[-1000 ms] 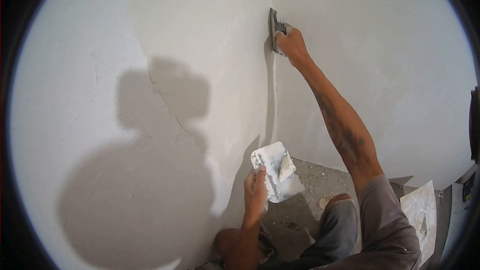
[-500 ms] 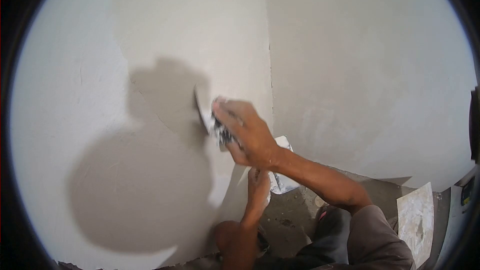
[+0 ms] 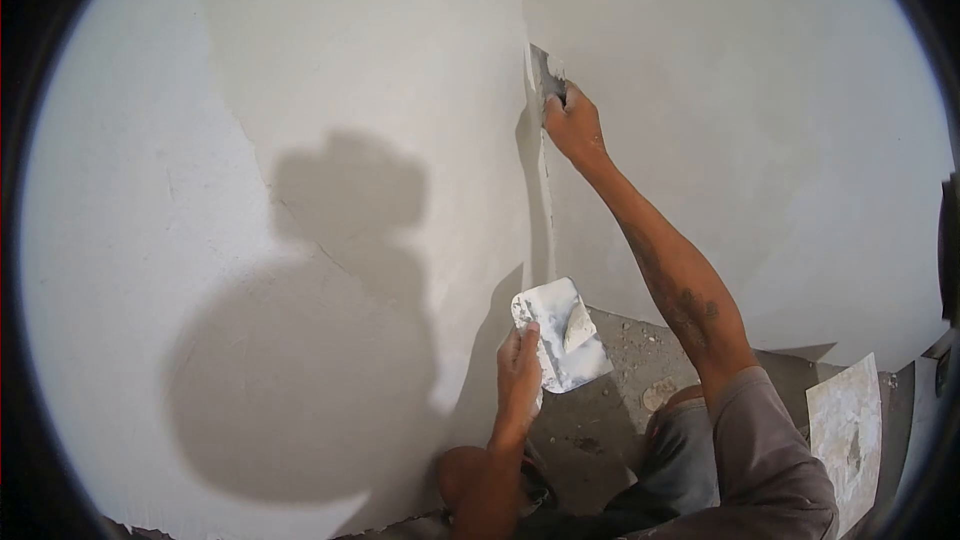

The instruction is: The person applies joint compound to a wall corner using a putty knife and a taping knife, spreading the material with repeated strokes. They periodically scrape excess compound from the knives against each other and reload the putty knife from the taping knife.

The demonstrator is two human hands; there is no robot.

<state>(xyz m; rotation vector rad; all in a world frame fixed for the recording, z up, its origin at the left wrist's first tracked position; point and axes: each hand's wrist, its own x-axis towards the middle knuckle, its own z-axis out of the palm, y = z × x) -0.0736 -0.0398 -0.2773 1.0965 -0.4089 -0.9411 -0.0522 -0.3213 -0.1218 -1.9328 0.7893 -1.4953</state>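
My right hand (image 3: 574, 122), arm stretched forward, is closed around a putty knife (image 3: 547, 72) whose grey blade rests at the wall corner. White filler shows on the blade and runs down the corner seam (image 3: 543, 190) in a pale strip. Lower down, my left hand (image 3: 518, 370) grips one edge of a flat plate (image 3: 590, 364), thumb on top. White putty (image 3: 560, 315) is smeared over the plate, with a small heap near its right side.
Smooth plastered walls (image 3: 720, 160) meet at the corner ahead. The left wall carries my dark shadow (image 3: 310, 370). Below lies a gritty floor (image 3: 630, 350) with debris. A stained board (image 3: 848, 440) leans at the lower right, near my knees.
My right hand has moved from the left wall up and right to the corner, carrying the putty knife. My left hand's plate, partly hidden before, now shows fully.
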